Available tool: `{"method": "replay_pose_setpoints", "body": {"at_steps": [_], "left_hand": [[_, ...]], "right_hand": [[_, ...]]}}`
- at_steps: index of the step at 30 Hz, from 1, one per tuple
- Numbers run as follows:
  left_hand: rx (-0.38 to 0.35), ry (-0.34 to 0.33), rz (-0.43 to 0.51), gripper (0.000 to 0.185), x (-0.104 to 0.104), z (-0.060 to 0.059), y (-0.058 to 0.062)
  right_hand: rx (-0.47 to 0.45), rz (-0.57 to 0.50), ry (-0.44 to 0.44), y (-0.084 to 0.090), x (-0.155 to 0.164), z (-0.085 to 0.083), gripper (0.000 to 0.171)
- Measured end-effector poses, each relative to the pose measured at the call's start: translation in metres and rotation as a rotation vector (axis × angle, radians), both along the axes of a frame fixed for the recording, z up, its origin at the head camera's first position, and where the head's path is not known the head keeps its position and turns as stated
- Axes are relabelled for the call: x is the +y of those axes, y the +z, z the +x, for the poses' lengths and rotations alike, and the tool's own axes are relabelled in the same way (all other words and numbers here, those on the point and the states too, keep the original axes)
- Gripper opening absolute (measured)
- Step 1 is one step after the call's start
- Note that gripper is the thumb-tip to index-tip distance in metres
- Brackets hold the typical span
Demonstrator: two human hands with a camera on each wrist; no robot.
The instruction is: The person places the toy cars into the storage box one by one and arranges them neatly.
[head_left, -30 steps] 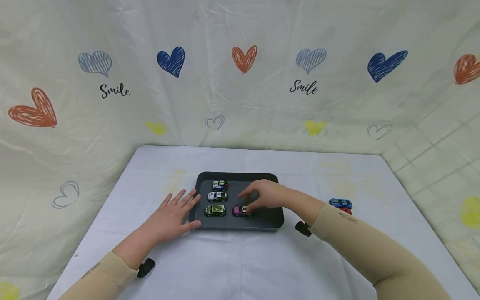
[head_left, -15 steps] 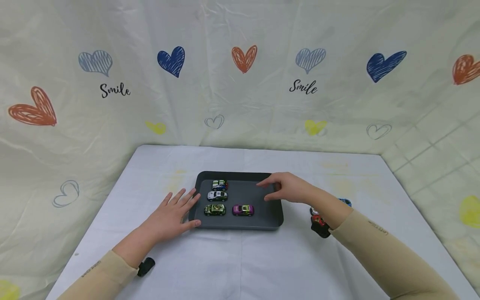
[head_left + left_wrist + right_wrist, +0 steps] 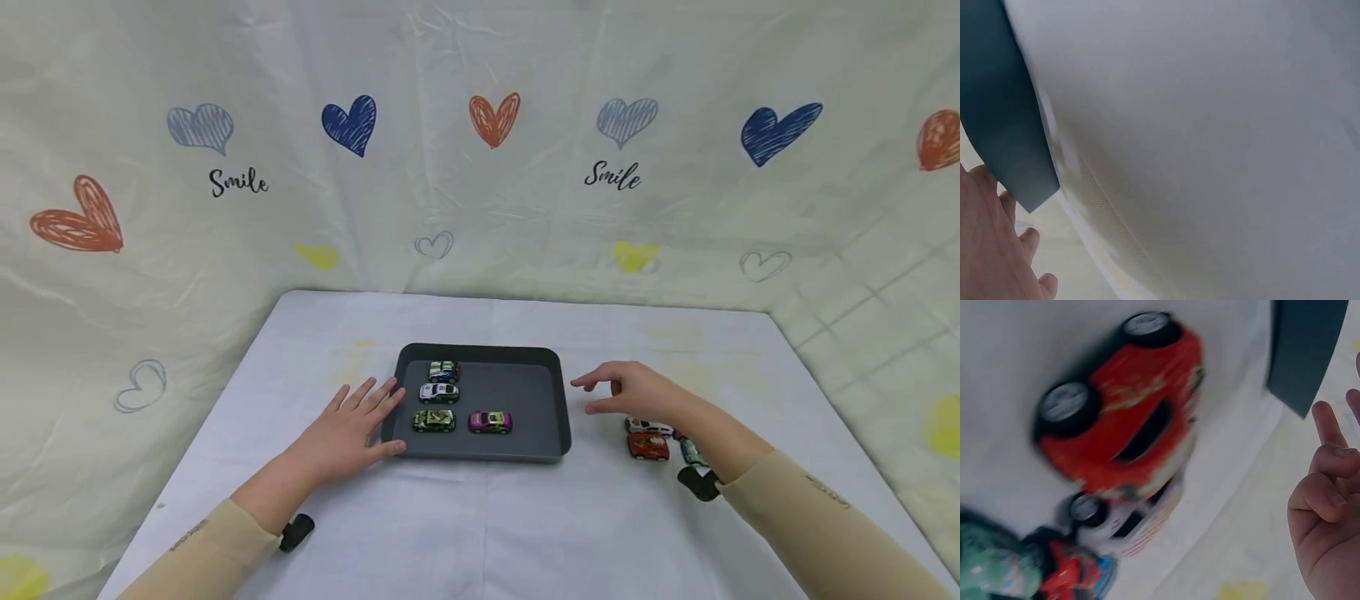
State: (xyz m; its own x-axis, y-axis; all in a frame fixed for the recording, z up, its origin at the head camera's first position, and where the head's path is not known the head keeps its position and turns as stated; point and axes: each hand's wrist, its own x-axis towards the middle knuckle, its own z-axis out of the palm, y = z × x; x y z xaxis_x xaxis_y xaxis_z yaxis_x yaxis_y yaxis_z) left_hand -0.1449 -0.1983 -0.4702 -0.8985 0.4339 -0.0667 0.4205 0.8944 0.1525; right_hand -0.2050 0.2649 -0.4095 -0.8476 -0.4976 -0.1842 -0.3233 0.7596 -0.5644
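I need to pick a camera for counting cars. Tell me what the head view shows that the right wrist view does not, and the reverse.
Only the head view shows the four toy cars lined up in the tray, and the left hand resting flat at its left edge. Only the right wrist view shows the red car close up, blurred, with its wheels and windscreen. Both show the empty right hand, the tray and the cars loose on the cloth.

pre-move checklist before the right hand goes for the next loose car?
1. Right hand empty, fingers relaxed: ok.
2. Left hand touching the tray at its left edge: ok.
3. Free space in the tray right of the four parked cars: ok.
4. Red car on the table, upright, uncovered: ok.
5. White car close behind the red one, possibly touching: cannot tell.
6. Green car partly hidden by the right forearm: not ok.
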Motion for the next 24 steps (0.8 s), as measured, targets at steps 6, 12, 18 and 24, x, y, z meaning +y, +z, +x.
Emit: {"method": "replay_pose_setpoints", "body": {"at_steps": [6, 12, 18, 24], "left_hand": [[-0.007, 0.006, -0.002, 0.087, 0.001, -0.001, -0.001], [-0.016, 0.013, 0.009, 0.086, 0.002, -0.001, -0.001], [-0.009, 0.007, 0.007, 0.086, 0.002, 0.000, -0.001], [-0.004, -0.005, 0.019, 0.088, 0.001, 0.001, 0.002]], "right_hand": [[-0.016, 0.014, -0.040, -0.002, 0.027, 0.006, 0.043], [-0.042, 0.039, -0.100, 0.000, 0.047, 0.012, 0.045], [-0.037, 0.035, -0.116, 0.005, 0.062, 0.015, 0.046], [-0.100, 0.065, -0.114, 0.002, 0.071, 0.013, 0.043]]}}
